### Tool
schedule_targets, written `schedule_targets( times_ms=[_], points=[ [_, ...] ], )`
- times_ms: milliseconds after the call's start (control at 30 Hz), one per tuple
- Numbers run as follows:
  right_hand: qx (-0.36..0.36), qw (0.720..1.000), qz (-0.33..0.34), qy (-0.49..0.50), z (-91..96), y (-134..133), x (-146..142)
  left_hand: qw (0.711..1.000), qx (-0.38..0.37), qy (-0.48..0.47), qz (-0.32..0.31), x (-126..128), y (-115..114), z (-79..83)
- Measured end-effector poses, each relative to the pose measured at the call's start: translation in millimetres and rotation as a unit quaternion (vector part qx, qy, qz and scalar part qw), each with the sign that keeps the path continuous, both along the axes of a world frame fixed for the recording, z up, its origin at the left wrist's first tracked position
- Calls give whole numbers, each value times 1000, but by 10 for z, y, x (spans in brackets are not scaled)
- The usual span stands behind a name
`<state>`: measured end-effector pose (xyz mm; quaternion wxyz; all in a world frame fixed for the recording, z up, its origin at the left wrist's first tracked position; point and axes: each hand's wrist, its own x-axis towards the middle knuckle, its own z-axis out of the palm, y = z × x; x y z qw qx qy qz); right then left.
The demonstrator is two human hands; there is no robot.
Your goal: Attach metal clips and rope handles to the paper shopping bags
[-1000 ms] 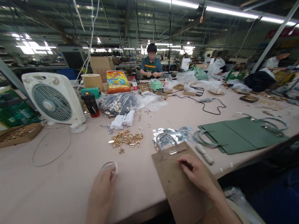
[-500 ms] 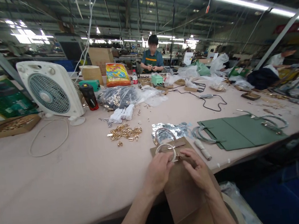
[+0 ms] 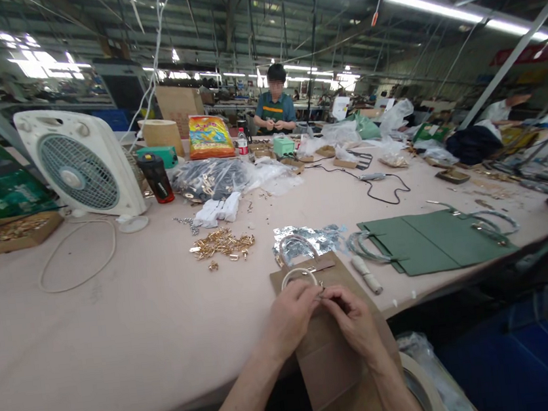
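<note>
A brown bag lies over the table's front edge, its lower part hanging toward me. My left hand is closed at the base of the bag's whitish ring-shaped handle, fingers pinched together. Close against it, my right hand pinches at the same spot, beside a small bit of gold metal; what lies between those fingertips is hidden. Behind the ring rises a second handle, seemingly wrapped in clear film.
Gold fittings lie in a pile left of the bag, with silver metal plates behind it. To the right are a grey roll and a green bag. A fan stands far left. Across the table a person handles something small.
My right hand has come leftward and its fingers have closed, meeting my left fingertips at the handle base. The view has shifted slightly.
</note>
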<state>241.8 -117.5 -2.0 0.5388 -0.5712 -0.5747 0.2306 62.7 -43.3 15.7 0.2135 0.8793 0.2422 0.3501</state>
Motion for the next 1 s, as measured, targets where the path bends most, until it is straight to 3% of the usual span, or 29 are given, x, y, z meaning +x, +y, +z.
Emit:
schedule_targets(
  times_ms=[133,267,600,833,1000],
  points=[
    [5,1000,1,23,-50,-21,13,998,33,47,-13,-5,10,61],
    [8,999,-1,50,-77,-28,53,995,14,100,-25,22,37,117],
    [-4,996,-4,86,-98,-16,57,985,31,171,-4,45,102,201],
    [4,999,7,-35,-34,9,51,981,48,190,-2,26,101,182],
    [15,997,34,-66,14,19,30,984,38,172,-13,-9,116,178]
  ],
)
